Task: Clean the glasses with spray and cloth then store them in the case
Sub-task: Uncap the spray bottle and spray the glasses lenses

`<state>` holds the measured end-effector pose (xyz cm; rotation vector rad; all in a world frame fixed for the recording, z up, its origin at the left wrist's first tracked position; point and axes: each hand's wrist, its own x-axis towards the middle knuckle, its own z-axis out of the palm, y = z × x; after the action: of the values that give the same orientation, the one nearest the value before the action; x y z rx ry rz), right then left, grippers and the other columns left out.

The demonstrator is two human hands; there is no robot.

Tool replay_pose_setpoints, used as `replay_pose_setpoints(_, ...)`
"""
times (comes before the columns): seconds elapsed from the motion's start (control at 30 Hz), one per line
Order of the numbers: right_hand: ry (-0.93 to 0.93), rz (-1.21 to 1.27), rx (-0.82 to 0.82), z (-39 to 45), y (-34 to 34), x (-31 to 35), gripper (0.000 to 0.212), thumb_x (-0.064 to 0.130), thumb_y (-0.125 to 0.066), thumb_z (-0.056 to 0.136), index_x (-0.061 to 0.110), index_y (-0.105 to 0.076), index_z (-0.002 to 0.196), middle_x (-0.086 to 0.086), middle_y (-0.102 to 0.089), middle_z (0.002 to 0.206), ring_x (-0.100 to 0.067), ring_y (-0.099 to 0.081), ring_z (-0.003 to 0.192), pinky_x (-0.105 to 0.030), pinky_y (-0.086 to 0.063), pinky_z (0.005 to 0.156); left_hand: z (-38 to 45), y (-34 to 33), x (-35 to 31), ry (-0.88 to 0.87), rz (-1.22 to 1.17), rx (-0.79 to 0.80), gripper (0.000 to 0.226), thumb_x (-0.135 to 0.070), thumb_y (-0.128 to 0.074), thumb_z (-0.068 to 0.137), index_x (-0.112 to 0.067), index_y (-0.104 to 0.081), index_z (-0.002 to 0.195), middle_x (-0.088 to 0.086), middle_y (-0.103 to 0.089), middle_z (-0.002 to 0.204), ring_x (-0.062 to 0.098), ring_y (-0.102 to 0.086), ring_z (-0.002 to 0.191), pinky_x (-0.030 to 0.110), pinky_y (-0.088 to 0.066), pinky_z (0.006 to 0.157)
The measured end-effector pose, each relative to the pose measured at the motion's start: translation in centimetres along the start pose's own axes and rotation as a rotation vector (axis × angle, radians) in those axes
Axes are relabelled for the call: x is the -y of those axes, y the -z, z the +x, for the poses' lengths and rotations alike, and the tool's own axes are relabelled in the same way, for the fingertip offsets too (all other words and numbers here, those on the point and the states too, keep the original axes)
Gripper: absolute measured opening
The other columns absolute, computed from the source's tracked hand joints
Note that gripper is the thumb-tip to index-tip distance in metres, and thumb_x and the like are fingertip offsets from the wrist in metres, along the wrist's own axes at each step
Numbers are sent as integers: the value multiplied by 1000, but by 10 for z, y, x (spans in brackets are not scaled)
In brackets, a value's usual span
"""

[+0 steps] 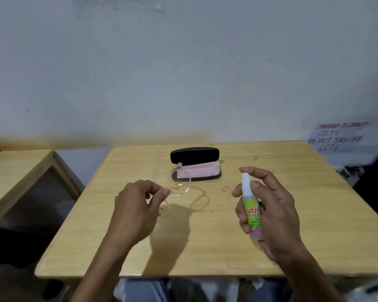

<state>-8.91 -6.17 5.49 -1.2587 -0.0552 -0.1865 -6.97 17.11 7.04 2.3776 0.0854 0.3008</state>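
My left hand pinches clear-framed glasses and holds them above the wooden table, lenses pointing away from me. My right hand grips a small spray bottle with a green and pink label and a white nozzle, upright, to the right of the glasses, index finger arched over the nozzle. Behind the glasses a black glasses case lies open near the table's far edge. A pink cloth lies folded inside its lower half.
A second wooden table stands to the left across a gap. A grey wall rises right behind the tables. A white paper sign with handwritten words is at the right. Dark floor lies left of the table.
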Motion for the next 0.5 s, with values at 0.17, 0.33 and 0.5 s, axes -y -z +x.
replay_pose_setpoints(0.17, 91, -92, 45, -6, 9, 18, 33, 8, -45, 103, 31, -66, 114, -11, -66, 93, -23, -53, 51, -33, -44, 42, 0, -6, -30, 194, -476, 52, 21, -27, -71, 88, -10, -73, 74, 15, -73, 78, 11, -59, 74, 28, -46, 69)
replay_pose_setpoints(0.33, 244, -300, 21, -14, 6, 22, 30, 29, -48, 102, 46, -58, 125, 2, -64, 99, -19, -59, 54, -32, -51, 46, -2, -12, -43, 296, -661, 146, 38, -25, -73, 83, -18, -66, 46, 9, -59, 79, 16, -50, 80, 32, -33, 68)
replay_pose_setpoints(0.5, 334, -474, -23, -18, -2, 19, 29, 34, -50, 97, 46, -60, 121, 6, -63, 87, -33, -51, 48, -43, -44, 43, -8, -16, -43, 304, -751, 207, 29, -28, -78, 72, 0, -76, 80, -4, -57, 62, 18, -42, 73, 33, -34, 67)
